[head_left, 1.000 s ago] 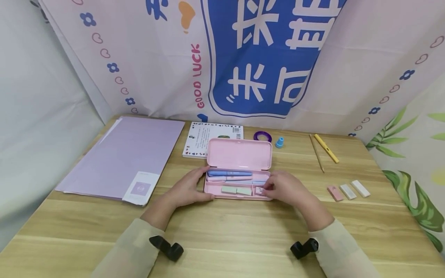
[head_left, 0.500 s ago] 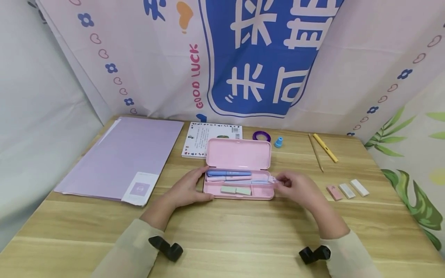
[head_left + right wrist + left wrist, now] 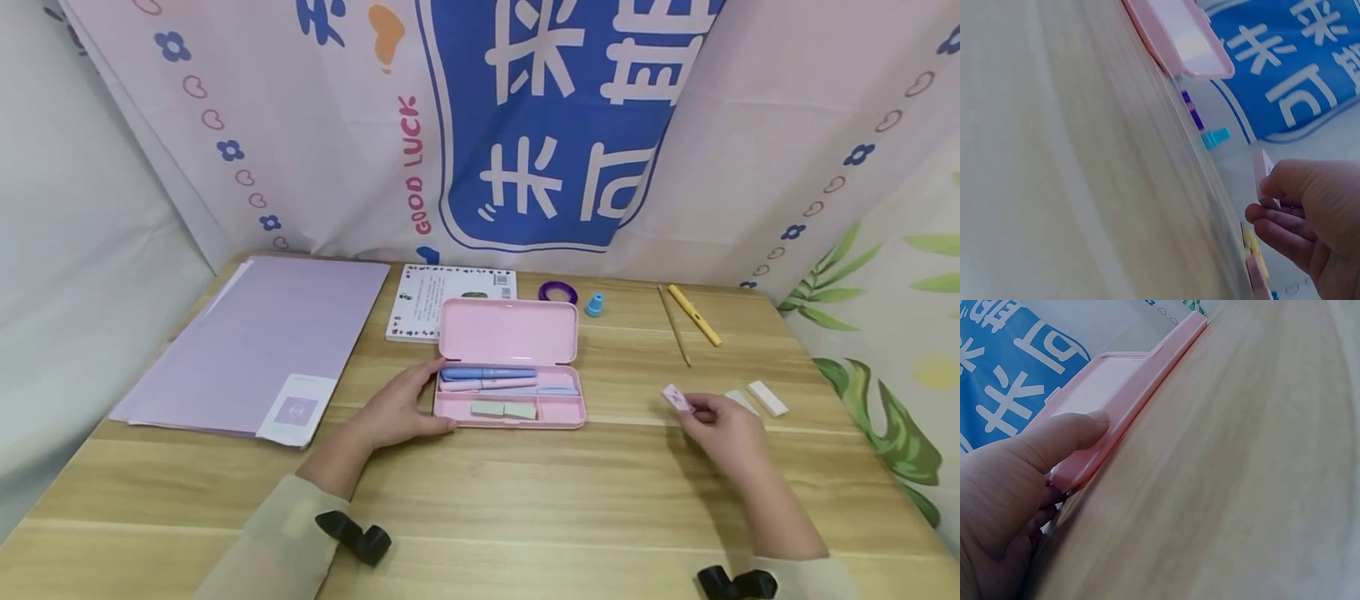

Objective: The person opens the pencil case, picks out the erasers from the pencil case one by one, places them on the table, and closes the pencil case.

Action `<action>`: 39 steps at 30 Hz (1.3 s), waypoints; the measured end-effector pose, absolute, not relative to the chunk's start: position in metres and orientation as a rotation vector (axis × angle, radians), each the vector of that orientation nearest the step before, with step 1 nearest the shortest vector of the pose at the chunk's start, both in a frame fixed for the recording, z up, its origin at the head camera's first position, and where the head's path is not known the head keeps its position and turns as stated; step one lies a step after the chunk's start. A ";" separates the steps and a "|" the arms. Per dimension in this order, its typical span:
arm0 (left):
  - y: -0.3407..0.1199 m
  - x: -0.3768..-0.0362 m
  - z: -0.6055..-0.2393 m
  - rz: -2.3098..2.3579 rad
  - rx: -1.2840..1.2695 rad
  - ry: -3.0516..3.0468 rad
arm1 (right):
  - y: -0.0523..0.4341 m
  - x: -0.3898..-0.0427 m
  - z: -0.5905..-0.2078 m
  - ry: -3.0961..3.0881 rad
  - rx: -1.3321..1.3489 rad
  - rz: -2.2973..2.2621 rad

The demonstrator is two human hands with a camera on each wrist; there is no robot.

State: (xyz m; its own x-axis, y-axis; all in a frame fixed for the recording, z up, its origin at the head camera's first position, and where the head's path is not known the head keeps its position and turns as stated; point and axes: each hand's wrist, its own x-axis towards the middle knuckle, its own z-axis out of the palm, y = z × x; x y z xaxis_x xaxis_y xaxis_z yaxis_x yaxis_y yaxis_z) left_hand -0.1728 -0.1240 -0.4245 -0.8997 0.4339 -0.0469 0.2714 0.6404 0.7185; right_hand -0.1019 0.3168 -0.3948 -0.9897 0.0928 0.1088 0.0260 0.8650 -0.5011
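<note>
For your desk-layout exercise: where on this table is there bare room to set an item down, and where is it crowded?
Bare wood runs along the near edge of the table, and between the pink case and the right hand. Crowded: the far edge behind the case, with booklet, tape ring and blue cap; also the erasers.

In the right wrist view the right hand [image 3: 1310,219] is cut off by the right and lower edges, and the pink eraser [image 3: 1264,175] it pinches shows only partly above the fingers. The left wrist view crops the left hand [image 3: 1010,500] at the left and bottom. From the head camera, print on the card [image 3: 442,300] behind the pencil case [image 3: 510,367] is too small to read
</note>
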 end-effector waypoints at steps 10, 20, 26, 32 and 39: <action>-0.123 -0.174 -0.424 1.086 0.582 2.662 | 0.342 -0.094 -0.405 -2.939 -0.166 0.618; -0.125 -0.175 -0.424 1.102 0.601 2.652 | 0.340 -0.096 -0.408 -3.015 -0.166 0.554; -0.124 -0.174 -0.424 1.098 0.594 2.652 | 0.339 -0.094 -0.408 -3.023 -0.168 0.544; -0.125 -0.174 -0.424 1.093 0.588 2.652 | 0.332 -0.097 -0.406 -2.967 -0.169 0.572; -0.125 -0.173 -0.423 1.100 0.590 2.648 | 0.293 -0.115 -0.406 -2.822 0.089 0.659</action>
